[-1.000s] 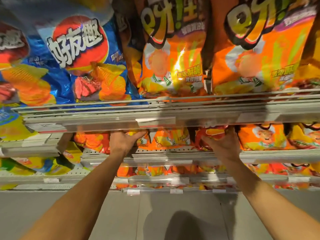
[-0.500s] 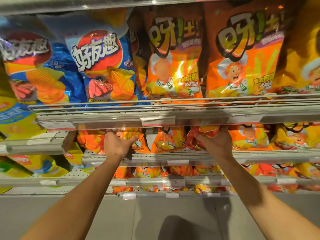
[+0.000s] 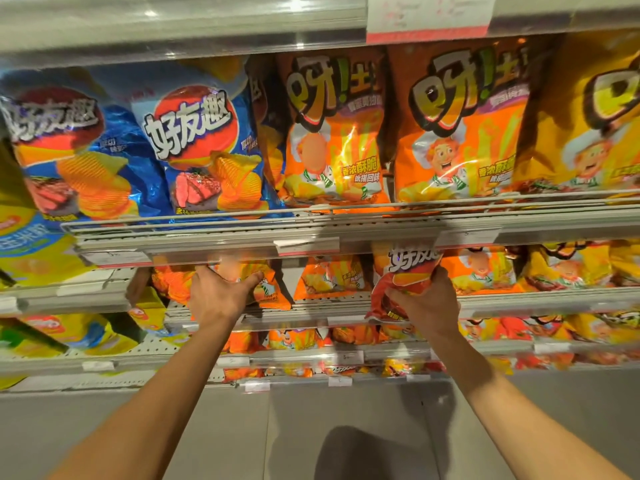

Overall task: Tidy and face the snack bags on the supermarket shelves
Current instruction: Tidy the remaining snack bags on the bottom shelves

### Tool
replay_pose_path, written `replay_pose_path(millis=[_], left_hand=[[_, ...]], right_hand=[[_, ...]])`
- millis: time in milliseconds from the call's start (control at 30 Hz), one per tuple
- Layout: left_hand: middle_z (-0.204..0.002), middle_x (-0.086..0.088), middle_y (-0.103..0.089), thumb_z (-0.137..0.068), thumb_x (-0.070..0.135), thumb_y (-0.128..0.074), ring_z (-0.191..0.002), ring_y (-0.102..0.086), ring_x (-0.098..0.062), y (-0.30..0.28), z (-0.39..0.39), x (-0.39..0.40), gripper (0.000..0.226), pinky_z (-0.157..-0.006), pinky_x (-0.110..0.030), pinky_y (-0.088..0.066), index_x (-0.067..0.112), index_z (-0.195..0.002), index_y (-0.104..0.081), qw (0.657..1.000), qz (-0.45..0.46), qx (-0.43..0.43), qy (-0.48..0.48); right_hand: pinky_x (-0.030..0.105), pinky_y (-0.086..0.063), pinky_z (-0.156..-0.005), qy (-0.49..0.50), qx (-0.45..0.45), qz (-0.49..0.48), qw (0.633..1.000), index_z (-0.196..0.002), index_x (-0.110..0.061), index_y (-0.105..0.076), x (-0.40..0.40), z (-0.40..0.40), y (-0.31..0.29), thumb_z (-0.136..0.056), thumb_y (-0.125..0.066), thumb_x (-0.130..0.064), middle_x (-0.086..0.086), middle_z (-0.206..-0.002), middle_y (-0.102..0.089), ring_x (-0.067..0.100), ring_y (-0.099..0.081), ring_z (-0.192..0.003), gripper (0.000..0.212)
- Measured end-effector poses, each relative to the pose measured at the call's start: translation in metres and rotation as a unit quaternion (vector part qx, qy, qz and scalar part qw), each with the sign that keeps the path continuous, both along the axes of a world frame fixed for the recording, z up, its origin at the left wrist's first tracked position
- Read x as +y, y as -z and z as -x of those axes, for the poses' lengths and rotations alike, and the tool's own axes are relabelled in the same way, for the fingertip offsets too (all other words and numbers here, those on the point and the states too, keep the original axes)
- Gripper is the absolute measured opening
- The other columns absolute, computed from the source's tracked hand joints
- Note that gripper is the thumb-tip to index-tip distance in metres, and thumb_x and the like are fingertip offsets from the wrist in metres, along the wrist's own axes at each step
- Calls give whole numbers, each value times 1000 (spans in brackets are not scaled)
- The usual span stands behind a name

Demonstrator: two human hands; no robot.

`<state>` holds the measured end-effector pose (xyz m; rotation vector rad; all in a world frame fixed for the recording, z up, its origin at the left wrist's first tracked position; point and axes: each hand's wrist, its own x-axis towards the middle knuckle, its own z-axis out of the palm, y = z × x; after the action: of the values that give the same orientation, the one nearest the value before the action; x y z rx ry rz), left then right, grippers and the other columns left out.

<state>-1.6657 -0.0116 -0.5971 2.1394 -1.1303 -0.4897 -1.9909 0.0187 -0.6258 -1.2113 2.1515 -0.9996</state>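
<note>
Change: red snack bag (image 3: 403, 284) has come forward out of the second shelf (image 3: 519, 301) row; it was tucked under the shelf edge before.
Right hand (image 3: 427, 301): fingers curled round the red snack bag's lower half, at 3 o'clock of centre.
Left hand (image 3: 216, 294): grips an orange snack bag (image 3: 266, 289), at 9 o'clock, thumb across its front.
Upper shelf (image 3: 242, 233): blue bags (image 3: 204, 150) left, orange bags (image 3: 334, 133) right, upright, faces out.
</note>
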Motion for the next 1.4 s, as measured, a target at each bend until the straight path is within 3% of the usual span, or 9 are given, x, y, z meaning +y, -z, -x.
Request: replay_pose_path(millis=[133, 333, 767, 933, 1067, 1167, 1267, 1333, 1400], left_hand=[[-115, -16, -62, -59, 53, -90, -107, -59, -38, 1, -8, 17, 90, -88, -55, -52, 6, -123, -47, 999, 8, 26, 17], [-106, -7, -65, -59, 52, -91, -97, -64, -34, 20, 11, 69, 77, -84, -53, -54, 16, -110, -45, 997, 21, 77, 20], [-97, 5, -63, -61, 49, -91, -91, -62, -18, 42, 172, 112, 64, -75, -39, -51, 30, -105, -49, 984, 64, 141, 82], [-83, 13, -59, -64, 46, -91, -71, -54, -8, 29, 237, 57, 58, -59, -12, -38, 28, -100, -49, 973, 133, 143, 125], [-87, -1, -63, -64, 33, -94, -80, -62, -24, 31, 269, 14, 51, -70, -42, -53, 24, -98, -56, 960, 168, 199, 106], [-76, 25, -61, -61, 42, -94, -75, -62, 9, 33, 280, -5, 51, -56, -16, -47, 60, -90, -55, 957, 211, 155, 124], [-73, 38, -50, -56, 44, -95, -81, -50, 28, 37, 288, -15, 71, -54, -11, -35, 75, -92, -42, 964, 204, 109, 131], [-85, 38, -50, -57, 45, -94, -90, -52, 21, 49, 289, -14, 72, -63, -13, -40, 70, -97, -40, 965, 187, 111, 147], [-100, 20, -54, -61, 46, -92, -101, -57, -1, 64, 288, -9, 71, -76, -28, -51, 54, -106, -39, 968, 142, 124, 163]], right_hand=[[56, -45, -107, -9, 3, -8, 1000, -144, -12, -42, 5, -3, 1, -67, -90, -48, 11, -139, -57, 36, -54, -129, 98], [51, -43, -107, -14, 9, -13, 1000, -146, -9, -40, 12, -8, 0, -68, -89, -49, 14, -141, -54, 37, -51, -130, 101], [53, -55, -93, 69, -31, -57, 995, -130, -12, -53, 83, 61, 13, -57, -96, -46, 14, -121, -67, 37, -65, -110, 92], [56, -49, -98, 107, -30, -67, 992, -126, -19, -54, 107, 106, 28, -57, -95, -47, 12, -121, -68, 38, -62, -116, 85], [53, -50, -96, 98, -35, -73, 992, -124, -23, -56, 115, 121, 32, -56, -94, -52, 8, -118, -69, 36, -64, -112, 83], [52, -52, -97, 93, -32, -80, 992, -123, -25, -56, 119, 127, 33, -54, -94, -56, 4, -116, -70, 32, -65, -110, 84], [52, -52, -98, 91, -36, -83, 992, -123, -24, -57, 122, 128, 31, -51, -94, -59, 2, -115, -69, 30, -65, -109, 88], [53, -51, -100, 85, -36, -86, 992, -122, -24, -57, 123, 126, 29, -51, -93, -58, 1, -115, -69, 28, -65, -111, 87], [54, -48, -103, 77, -42, -91, 992, -123, -25, -56, 125, 120, 26, -52, -93, -57, 1, -117, -68, 28, -63, -115, 87]])
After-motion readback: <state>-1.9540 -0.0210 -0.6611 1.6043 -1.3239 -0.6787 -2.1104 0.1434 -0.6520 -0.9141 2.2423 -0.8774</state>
